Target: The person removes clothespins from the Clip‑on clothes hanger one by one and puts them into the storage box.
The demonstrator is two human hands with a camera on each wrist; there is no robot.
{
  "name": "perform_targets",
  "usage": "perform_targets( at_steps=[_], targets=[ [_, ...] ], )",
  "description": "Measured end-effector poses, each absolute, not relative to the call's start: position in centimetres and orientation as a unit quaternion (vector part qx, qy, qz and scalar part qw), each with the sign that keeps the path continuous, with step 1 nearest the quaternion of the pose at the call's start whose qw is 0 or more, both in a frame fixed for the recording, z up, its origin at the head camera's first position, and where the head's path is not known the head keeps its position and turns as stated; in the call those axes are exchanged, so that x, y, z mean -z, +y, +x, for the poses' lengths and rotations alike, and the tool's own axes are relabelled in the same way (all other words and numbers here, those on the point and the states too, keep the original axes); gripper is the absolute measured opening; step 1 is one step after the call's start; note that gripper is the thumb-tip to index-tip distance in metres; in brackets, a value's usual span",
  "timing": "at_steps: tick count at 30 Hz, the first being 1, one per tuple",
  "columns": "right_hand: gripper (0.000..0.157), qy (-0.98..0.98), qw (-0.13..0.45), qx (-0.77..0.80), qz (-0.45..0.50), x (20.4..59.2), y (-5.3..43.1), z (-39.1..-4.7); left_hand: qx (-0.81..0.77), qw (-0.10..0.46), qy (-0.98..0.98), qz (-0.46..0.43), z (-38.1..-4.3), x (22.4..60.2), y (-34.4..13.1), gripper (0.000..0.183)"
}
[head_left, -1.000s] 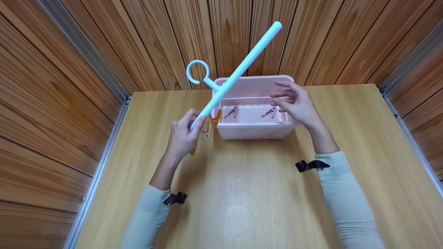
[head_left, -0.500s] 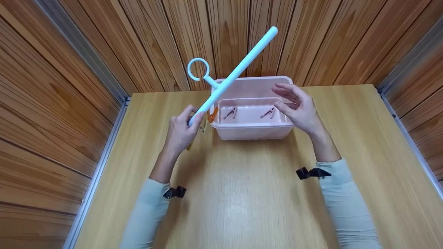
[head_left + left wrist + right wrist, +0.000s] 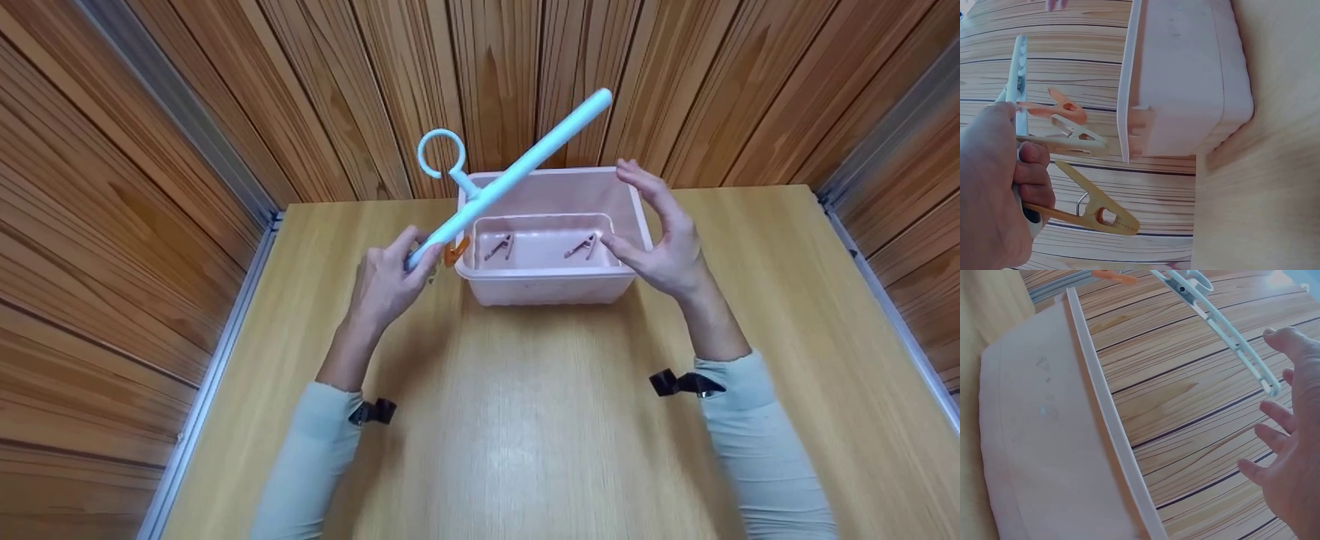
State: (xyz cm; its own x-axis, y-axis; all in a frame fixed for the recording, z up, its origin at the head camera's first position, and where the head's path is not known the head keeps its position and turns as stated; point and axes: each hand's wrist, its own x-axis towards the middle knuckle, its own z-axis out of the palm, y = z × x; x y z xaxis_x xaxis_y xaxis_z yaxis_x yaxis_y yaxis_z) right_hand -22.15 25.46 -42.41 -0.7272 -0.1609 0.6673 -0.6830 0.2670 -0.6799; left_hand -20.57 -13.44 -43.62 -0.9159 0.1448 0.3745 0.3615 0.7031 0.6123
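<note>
My left hand grips one end of a light blue clothes hanger, which slants up to the right above a pink plastic bin. Three clothespins hang from the hanger in the left wrist view: an orange clothespin, a cream clothespin and a yellow clothespin by my curled fingers. Two pink clothespins lie apart on the bin's floor. My right hand holds nothing; its thumb and fingers are spread over the bin's right side, apart from the hanger's free end.
The bin stands at the back of a light wooden table, close to a wood-plank wall. Plank side walls with metal rails flank the table. Black straps sit at both sleeves.
The hanger's free end has dipped, so the hanger slopes less steeply. My right hand has shifted slightly right, and its fingers have spread wider. The left hand keeps its hold.
</note>
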Motion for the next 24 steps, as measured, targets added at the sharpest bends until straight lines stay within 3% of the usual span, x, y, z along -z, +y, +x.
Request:
perform_targets(
  at_steps=[7, 16, 24],
  targets=[
    [0.08, -0.754, 0.305, -0.487, 0.319, 41.8, 26.0, -22.3, 0.262, 0.173, -0.928, -0.199, -20.8, 43.0, -13.6, 0.029],
    [0.083, -0.785, 0.301, -0.421, 0.34, 41.7, 26.4, -22.1, 0.159, 0.185, -0.937, -0.249, -20.6, 42.8, -13.2, 0.035],
    [0.087, -0.831, 0.262, -0.35, 0.344, 41.3, 26.6, -21.7, 0.102, 0.207, -0.93, -0.284, -20.0, 43.1, -12.6, 0.035]
  ],
)
